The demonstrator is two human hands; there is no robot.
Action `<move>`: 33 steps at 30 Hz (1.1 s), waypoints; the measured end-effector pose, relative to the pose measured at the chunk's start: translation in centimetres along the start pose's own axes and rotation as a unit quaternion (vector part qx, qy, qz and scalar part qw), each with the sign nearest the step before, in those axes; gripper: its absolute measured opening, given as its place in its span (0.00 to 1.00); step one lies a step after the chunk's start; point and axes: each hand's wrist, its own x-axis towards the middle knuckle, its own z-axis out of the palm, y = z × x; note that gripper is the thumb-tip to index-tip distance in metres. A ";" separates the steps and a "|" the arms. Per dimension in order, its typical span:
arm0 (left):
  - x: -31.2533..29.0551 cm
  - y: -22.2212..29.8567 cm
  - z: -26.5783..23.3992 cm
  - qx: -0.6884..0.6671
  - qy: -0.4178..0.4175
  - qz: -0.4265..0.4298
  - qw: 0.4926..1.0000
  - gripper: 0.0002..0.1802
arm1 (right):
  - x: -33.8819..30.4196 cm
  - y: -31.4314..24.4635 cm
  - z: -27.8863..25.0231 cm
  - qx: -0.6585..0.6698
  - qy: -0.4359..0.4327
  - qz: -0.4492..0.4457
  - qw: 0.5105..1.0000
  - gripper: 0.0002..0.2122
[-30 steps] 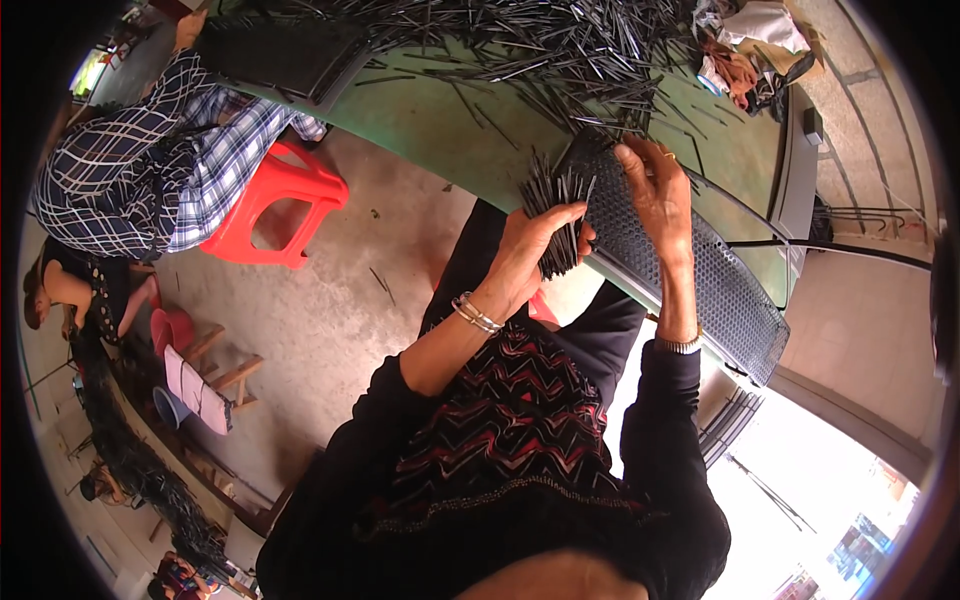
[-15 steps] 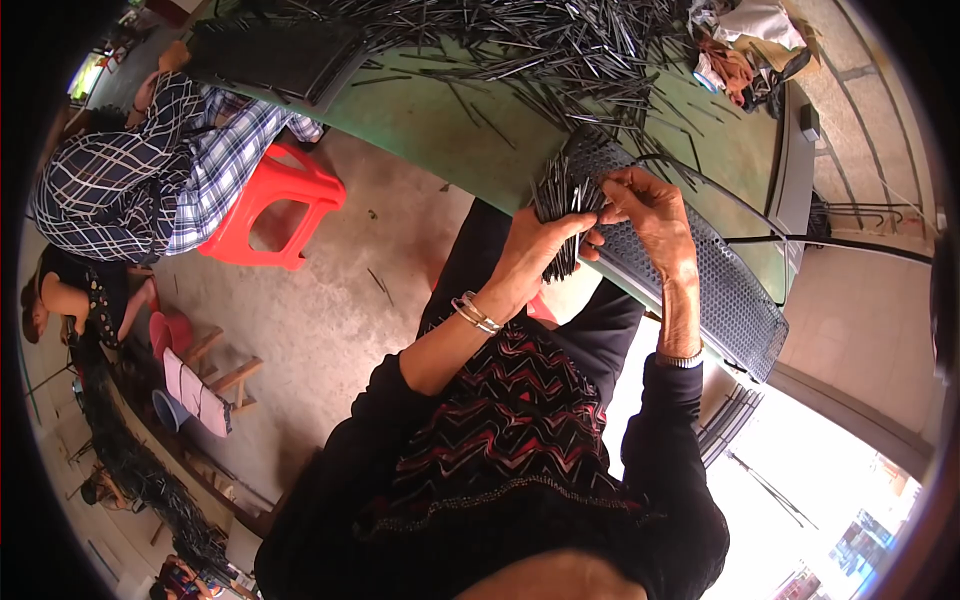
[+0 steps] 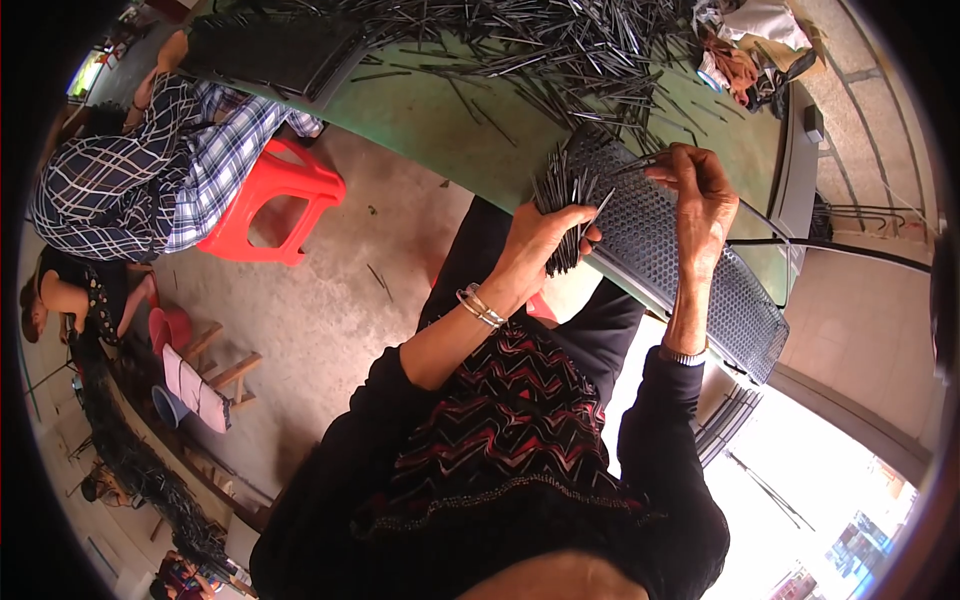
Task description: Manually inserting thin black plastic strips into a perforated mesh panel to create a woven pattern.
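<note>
Checking, we find the right hand withdrawn, pinching sticks, apparently from the bundle; left hand clamps the rest.

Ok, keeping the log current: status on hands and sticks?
Left hand gripping dark stick bundle. Right hand over perforated panel, grip unclear. Black cable close by right hand.

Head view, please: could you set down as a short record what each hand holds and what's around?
Left hand: grips a bundle of thin black sticks
Right hand: apparently pinching a thin dark stick near the perforated panel
Perforated panel: dark, lying at the green table's edge
On the table: a loose heap of black sticks
Nearby: red stool; person in plaid
</note>
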 end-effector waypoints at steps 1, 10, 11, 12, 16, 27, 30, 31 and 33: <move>0.0 0.0 0.1 0.000 0.000 0.004 1.000 0.12 | 0.2 0.3 0.1 -0.023 0.043 -0.038 0.998 0.07; -0.2 -0.3 -0.1 -0.007 0.010 -0.003 1.000 0.11 | 0.9 2.5 0.8 -0.162 0.102 -0.117 0.974 0.06; -0.2 -0.3 -0.2 -0.006 0.010 -0.004 1.000 0.11 | 0.9 2.3 0.8 -0.181 0.096 -0.113 0.972 0.06; -0.2 -0.4 -0.3 -0.009 0.004 0.003 1.000 0.11 | 0.9 2.1 0.8 -0.199 0.091 -0.109 0.970 0.06; -0.5 -0.2 -0.1 -0.017 0.002 0.003 1.000 0.11 | 0.8 2.8 0.5 -0.179 0.096 -0.117 0.972 0.06; -0.9 0.0 -0.3 -0.026 -0.005 -0.005 1.000 0.11 | 0.6 3.0 0.6 -0.238 0.074 -0.126 0.960 0.06; -0.8 -0.1 -0.3 -0.024 -0.005 -0.007 1.000 0.11 | 0.9 2.3 0.7 -0.244 0.059 -0.132 0.959 0.06; -0.8 -0.2 -0.3 -0.023 -0.010 -0.007 1.000 0.11 | 1.1 2.3 0.6 -0.244 0.060 -0.132 0.959 0.06; -1.0 -0.1 -0.2 -0.021 -0.008 -0.007 1.000 0.11 | 1.4 2.3 0.3 -0.266 0.034 -0.138 0.953 0.06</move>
